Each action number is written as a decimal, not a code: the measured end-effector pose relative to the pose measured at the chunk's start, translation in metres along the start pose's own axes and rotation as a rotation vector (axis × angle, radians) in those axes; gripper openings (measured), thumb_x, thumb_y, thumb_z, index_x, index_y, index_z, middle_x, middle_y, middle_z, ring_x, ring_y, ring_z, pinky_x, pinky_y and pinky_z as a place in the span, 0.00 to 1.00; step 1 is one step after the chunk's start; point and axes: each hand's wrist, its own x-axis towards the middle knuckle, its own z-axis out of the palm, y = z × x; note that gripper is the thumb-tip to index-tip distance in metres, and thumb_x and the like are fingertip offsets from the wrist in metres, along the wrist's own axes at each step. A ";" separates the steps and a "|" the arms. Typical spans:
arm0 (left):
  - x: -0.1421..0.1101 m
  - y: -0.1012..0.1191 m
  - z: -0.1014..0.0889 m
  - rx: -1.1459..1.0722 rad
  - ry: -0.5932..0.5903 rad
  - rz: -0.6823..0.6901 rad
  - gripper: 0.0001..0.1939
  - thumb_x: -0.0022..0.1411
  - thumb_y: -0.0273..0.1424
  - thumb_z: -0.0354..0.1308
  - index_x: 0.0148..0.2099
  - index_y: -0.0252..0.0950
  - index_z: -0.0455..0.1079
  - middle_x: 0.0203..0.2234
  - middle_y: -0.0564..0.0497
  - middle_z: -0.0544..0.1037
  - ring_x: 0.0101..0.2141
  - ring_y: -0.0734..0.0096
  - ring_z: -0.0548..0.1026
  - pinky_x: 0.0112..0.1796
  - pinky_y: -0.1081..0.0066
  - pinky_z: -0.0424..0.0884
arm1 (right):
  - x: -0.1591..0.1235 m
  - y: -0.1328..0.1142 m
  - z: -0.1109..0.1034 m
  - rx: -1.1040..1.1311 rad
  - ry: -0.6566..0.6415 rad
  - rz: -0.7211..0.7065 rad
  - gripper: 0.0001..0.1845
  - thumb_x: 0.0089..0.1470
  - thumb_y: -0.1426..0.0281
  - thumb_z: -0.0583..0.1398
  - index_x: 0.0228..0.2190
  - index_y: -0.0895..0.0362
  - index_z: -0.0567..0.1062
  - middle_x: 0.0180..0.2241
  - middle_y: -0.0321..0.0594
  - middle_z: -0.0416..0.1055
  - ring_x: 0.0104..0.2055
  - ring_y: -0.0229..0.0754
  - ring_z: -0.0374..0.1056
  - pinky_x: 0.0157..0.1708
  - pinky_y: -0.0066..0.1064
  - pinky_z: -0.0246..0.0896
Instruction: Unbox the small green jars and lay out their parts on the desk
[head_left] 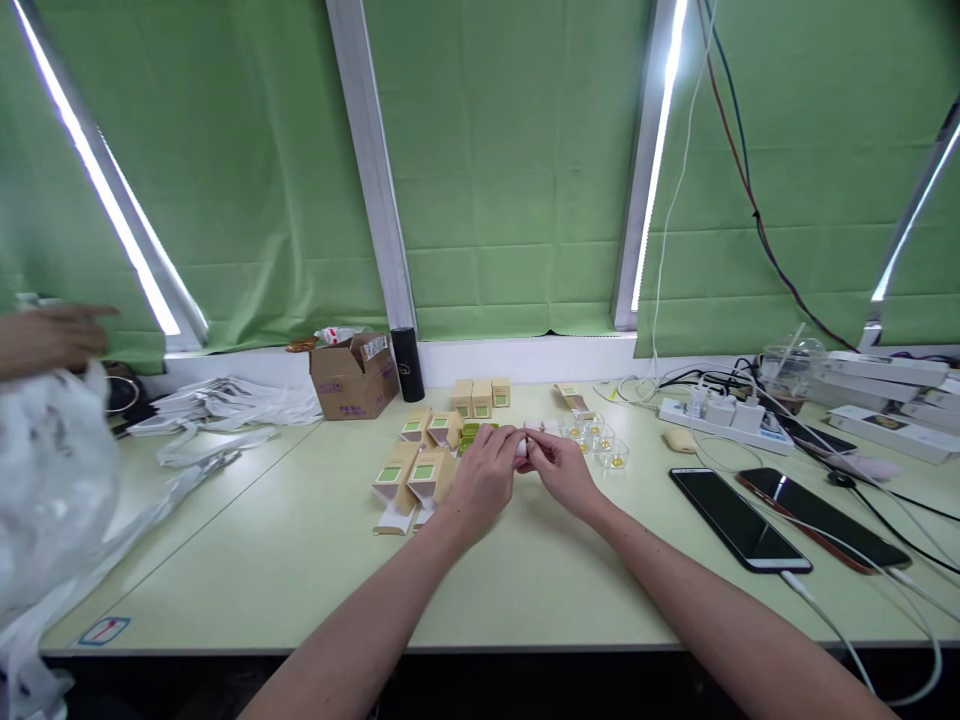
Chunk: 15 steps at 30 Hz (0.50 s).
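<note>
My left hand (484, 470) and my right hand (564, 472) meet over the middle of the table, fingers closed together. Between the fingertips shows a small whitish object (521, 449); its kind is mostly hidden by the fingers. Left of my hands stand small kraft-paper boxes (430, 472) with green labels, several with their flaps open. Green items (469, 433) lie just behind my left hand. To the right of my right hand are small clear plastic cups (615, 456) with something yellow in them. An open small box (571, 398) lies behind those.
More small boxes (481, 397) stand behind. A cardboard carton (354, 378) and a black cylinder (407, 364) are at the back left. At right lie two phones (739, 518) with cables and a power strip (726, 424). Another person's hand (52, 338) is at far left above white plastic (56, 490).
</note>
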 end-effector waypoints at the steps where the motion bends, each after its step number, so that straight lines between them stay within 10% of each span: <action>1: 0.000 0.000 0.001 0.003 0.001 -0.002 0.19 0.69 0.19 0.47 0.59 0.36 0.66 0.50 0.42 0.76 0.45 0.57 0.70 0.45 0.57 0.74 | 0.000 0.000 0.000 0.011 -0.003 0.005 0.19 0.62 0.61 0.57 0.48 0.56 0.82 0.31 0.38 0.81 0.33 0.45 0.80 0.41 0.41 0.81; 15: -0.003 -0.008 0.000 -0.084 0.037 -0.018 0.15 0.74 0.25 0.49 0.59 0.36 0.66 0.50 0.41 0.76 0.48 0.58 0.72 0.47 0.58 0.74 | 0.001 0.003 -0.011 -0.215 -0.080 -0.120 0.21 0.58 0.62 0.65 0.52 0.54 0.77 0.34 0.39 0.78 0.35 0.43 0.74 0.40 0.38 0.75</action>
